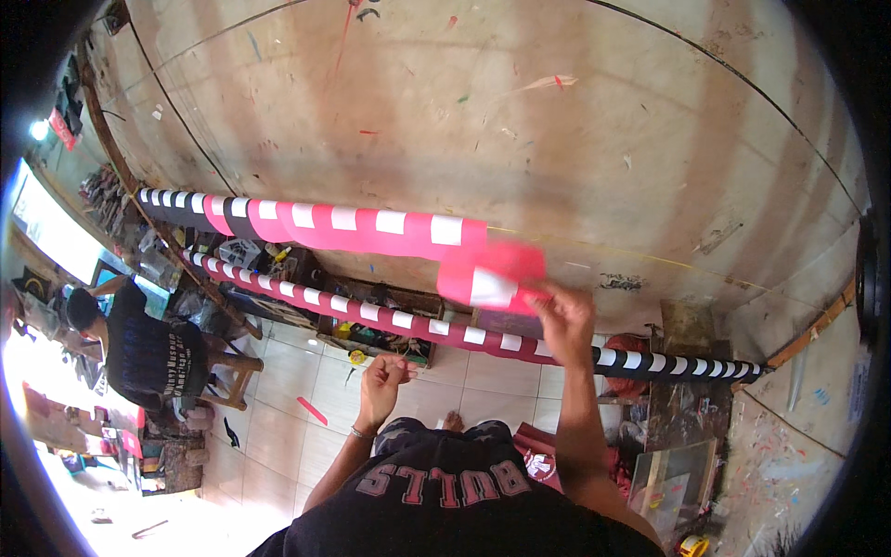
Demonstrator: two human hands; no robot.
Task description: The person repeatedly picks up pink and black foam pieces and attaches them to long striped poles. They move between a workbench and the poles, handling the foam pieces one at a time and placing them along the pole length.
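My right hand (564,320) grips the edge of a pink fabric piece with a white rectangular patch (478,269), blurred by motion. It is raised just right of the end of an upper row of overlapping pink pieces (362,237) and black pieces (176,212), each with a white patch, along a yellow string (557,239). Lower down, my left hand (382,379) is closed in a pinch, and whatever sits between its fingertips is too small to name. Between my hands and the wall runs a second row of maroon pieces (408,322), black ones (687,364) at its right end.
A stained wall (464,111) rises ahead. Wooden poles (209,297) stand at the left and right ends of the rows. At the left a person in black (153,343) sits on a wooden stool (237,376). A red strip (313,411) lies on the tiled floor (278,436); a framed panel (673,483) leans at right.
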